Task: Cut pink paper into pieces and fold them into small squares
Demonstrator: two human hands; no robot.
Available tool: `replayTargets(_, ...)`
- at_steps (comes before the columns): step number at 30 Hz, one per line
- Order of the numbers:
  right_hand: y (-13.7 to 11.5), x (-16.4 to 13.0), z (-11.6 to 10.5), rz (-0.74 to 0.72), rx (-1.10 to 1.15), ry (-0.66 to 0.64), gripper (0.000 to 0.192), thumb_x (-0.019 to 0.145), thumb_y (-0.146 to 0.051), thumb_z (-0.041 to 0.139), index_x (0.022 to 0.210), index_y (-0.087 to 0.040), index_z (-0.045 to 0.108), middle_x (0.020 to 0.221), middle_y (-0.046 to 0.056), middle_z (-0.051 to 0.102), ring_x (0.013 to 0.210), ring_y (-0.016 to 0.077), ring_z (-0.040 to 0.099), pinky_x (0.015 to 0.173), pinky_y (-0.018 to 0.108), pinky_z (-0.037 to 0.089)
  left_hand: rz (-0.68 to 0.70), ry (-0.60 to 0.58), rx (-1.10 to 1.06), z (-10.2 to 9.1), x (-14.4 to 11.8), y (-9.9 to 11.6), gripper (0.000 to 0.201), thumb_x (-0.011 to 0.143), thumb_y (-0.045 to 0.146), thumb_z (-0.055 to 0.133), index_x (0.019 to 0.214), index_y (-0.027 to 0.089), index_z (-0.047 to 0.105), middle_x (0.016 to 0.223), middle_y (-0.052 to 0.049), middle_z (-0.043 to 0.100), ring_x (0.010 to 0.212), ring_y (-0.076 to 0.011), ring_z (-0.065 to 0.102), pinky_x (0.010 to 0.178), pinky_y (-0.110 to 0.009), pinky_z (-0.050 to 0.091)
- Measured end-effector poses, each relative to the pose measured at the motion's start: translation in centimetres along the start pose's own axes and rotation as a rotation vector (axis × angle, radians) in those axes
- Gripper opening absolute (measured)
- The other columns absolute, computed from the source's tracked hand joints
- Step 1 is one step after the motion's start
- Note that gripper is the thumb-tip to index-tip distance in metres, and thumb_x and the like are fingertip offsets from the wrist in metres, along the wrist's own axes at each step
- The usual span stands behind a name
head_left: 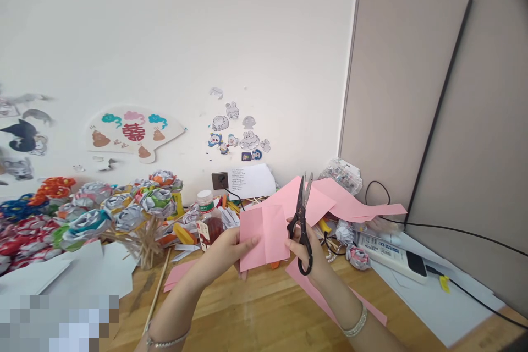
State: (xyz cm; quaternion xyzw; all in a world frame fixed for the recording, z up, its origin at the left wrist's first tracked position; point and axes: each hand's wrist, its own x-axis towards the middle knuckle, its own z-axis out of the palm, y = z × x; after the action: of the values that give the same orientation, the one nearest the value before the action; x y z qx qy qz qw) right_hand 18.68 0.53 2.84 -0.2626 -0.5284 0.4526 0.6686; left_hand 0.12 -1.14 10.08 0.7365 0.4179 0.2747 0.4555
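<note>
Only one sign reads clearly: a red 囍, the double-happiness character, on the fan (136, 146) toward 9 o'clock from the view's centre. Close in at 7 o'clock, a white sheet (264, 179) bears many short dark lines of writing, too small to read. At 8 o'clock, the bottle (205, 208) has white lettering on a green label, illegible. At 4 o'clock, a white case (406, 265) carries print, also illegible. The scissors (301, 211) show a tiny reddish mark, unclear.

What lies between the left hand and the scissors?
In the head view, the pink paper held in the left hand lies between that hand and the scissors.
</note>
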Motion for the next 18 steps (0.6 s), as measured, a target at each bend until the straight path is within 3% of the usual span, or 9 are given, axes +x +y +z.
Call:
replayTargets(9,0.5,0.0,0.1,-0.035,-0.022,0.007,0.035,0.06,-0.028,0.066,0.091,-0.022,0.051,0.065,-0.003,0.052,0.058,0.0126,0.051,0.053,0.024,0.042,-0.029,0.08,0.066,0.2,0.1,0.1,0.035,0.074,0.05,0.046,0.067,0.016,0.051,0.044,0.002,0.058,0.037,-0.0151,0.054,0.04,-0.023,0.039)
replayTargets(13,0.4,-0.1,0.4,0.018,0.026,-0.092,0.037,0.064,-0.036,0.064,0.094,-0.021,0.048,0.059,-0.004,0.048,0.05,0.0119,0.049,0.047,0.024,0.04,-0.048,0.236,0.13,-0.6,-0.1,0.4,0.034,0.073,0.049,0.046,0.062,0.017,0.048,0.038,0.003,0.054,0.034,-0.0153,0.053,0.039,-0.023,0.037)
replayTargets(18,1.3,-0.5,1.0,0.072,-0.062,-0.249,0.035,0.07,-0.047,0.055,0.096,-0.024,0.049,0.066,-0.002,0.049,0.058,0.0141,0.049,0.054,0.028,0.042,-0.045,0.468,0.103,-3.0,-1.9,1.5,0.031,0.072,0.047,0.048,0.059,0.018,0.047,0.039,0.002,0.056,0.035,-0.0159,0.054,0.041,-0.024,0.041)
